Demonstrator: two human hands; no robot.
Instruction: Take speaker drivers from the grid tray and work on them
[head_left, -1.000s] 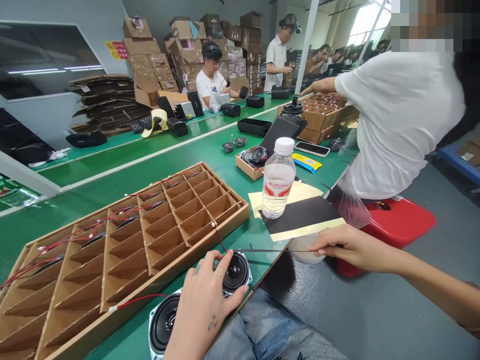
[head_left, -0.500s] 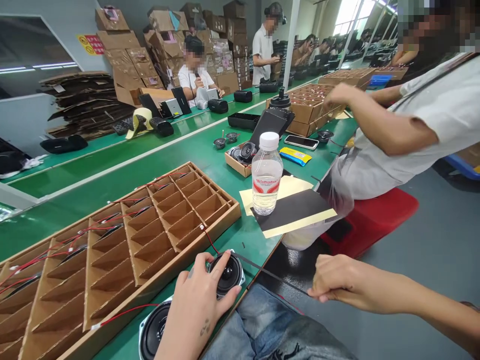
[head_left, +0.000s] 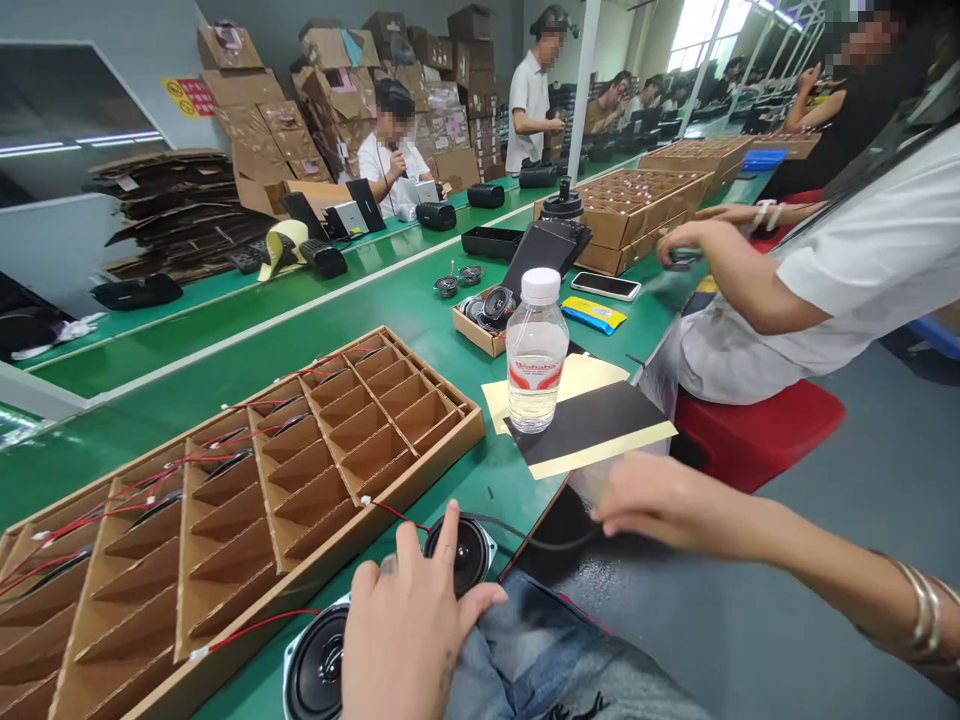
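My left hand (head_left: 409, 625) rests on a small black speaker (head_left: 466, 551) at the near edge of the green table (head_left: 300, 330), fingers curled round its rim. A thin black strip (head_left: 536, 538) runs from that speaker to my right hand (head_left: 652, 500), which pinches its far end out past the table edge. A second, larger speaker (head_left: 319, 665) with a red wire lies just left of my left hand. A cardboard divider tray (head_left: 247, 500) behind them holds speakers with red wires in its left cells.
A water bottle (head_left: 535, 350) stands on black and yellow sheets (head_left: 600, 425). A small box of speakers (head_left: 484, 315), a phone (head_left: 604, 286) and a yellow packet (head_left: 592, 313) lie beyond. A co-worker in white (head_left: 810, 290) sits at the right on a red stool (head_left: 757, 425). Others work farther back.
My right hand moved up and left toward the table edge, and the black strip now sags in a curve. My left hand shifted on the small speaker. The co-worker's arm pulled back.
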